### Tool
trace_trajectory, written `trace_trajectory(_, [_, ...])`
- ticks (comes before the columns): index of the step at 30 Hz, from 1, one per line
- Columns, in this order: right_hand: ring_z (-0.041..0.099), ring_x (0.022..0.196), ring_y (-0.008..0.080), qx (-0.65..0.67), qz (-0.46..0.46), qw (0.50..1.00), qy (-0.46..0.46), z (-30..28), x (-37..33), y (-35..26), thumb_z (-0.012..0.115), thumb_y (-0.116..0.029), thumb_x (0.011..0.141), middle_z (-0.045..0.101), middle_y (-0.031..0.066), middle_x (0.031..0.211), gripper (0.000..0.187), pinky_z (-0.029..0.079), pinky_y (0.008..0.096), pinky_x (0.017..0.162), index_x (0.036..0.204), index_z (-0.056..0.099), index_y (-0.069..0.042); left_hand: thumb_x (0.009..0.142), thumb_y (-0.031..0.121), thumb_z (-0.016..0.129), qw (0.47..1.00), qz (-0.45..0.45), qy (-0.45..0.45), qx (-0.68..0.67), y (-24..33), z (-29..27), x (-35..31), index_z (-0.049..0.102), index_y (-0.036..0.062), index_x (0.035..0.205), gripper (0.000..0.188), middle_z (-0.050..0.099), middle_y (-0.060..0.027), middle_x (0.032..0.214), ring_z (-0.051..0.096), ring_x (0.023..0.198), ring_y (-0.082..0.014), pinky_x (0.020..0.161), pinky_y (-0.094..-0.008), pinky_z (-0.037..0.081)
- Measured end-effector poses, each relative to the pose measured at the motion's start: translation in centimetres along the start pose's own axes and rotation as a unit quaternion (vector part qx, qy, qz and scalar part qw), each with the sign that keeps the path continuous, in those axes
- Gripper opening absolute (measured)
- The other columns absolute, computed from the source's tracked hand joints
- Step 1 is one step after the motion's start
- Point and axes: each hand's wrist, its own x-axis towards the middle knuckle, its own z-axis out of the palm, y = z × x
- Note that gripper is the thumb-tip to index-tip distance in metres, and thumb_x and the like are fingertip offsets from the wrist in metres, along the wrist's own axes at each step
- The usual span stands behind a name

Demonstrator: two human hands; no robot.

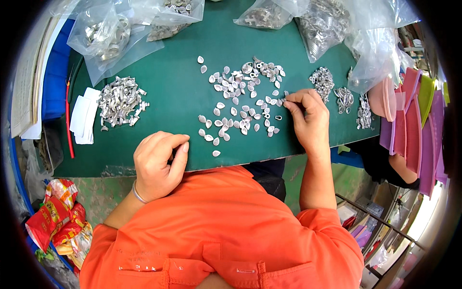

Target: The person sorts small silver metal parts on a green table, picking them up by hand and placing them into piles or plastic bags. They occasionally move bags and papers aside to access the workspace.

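The person's right hand (310,118) is at the right edge of a loose scatter of leaf-shaped metal pieces (234,111), which lies mid-way along the green worktop (187,103). Its thumb and forefinger are brought together over the outermost pieces; whether one is pinched between them cannot be told. The left hand (156,161) rests loosely curled at the front edge, thumb tip near forefinger, apart from the scatter; nothing shows in it, though its palm is hidden.

The step in hand looks like picking or parting single pieces from the scatter. The next move seems to call for a light fingertip grip on one flat piece without nudging its close neighbours.

Along the back, clear plastic bags hold metal parts: the left bag (134,48) has broad, curved bands (109,36), the centre bag (263,17) cross-shaped pieces, and the grey-filled bag (323,24) small parts too crowded to tell. A blue bin (54,79) stands at the far left, its contents hidden. Uncontained, a heap of strip-like pieces (121,102) lies left of the scatter, and a small pile (322,83) sits to its right.
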Motion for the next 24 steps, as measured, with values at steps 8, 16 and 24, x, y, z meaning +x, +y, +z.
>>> trace_trajectory(8, [0.057,0.069,0.0105,0.115,0.093,0.987,-0.057,-1.4,0.0,1.1,0.061,0.001,0.086,0.061,0.0058,0.077,0.016,0.047,0.0256,0.063,0.101,0.065,0.002,0.077,-0.006,0.064,1.0,-0.005,-0.004,-0.002,0.1,-0.1,0.1,0.064,-0.0006,0.088,0.012,0.06,-0.0084,0.072,0.05,0.054,-0.017,0.05,-0.0276,0.039])
trace_trajectory(16, [0.056,0.064,0.0126,0.552,0.25,0.785,-0.128,-1.7,2.5,0.5,0.055,-0.002,0.09,0.062,0.008,0.078,0.022,0.047,0.0234,0.056,0.111,0.06,0.006,0.077,-0.005,0.064,1.0,-0.006,0.005,-0.014,0.1,-0.1,0.2,0.065,-0.0003,0.086,0.011,0.059,-0.0079,0.07,0.049,0.052,-0.0175,0.05,-0.0291,0.038])
trace_trajectory(24, [0.066,0.069,0.0125,0.231,0.199,0.927,-0.22,-0.9,4.4,-2.6,0.055,-0.004,0.092,0.069,0.0104,0.093,0.021,0.051,0.024,0.054,0.11,0.063,0.005,0.076,-0.004,0.065,1.0,-0.011,0.012,-0.018,0.0,0.0,0.2,0.065,0.0004,0.085,0.01,0.057,-0.0074,0.068,0.048,0.05,-0.0177,0.05,-0.0298,0.037])
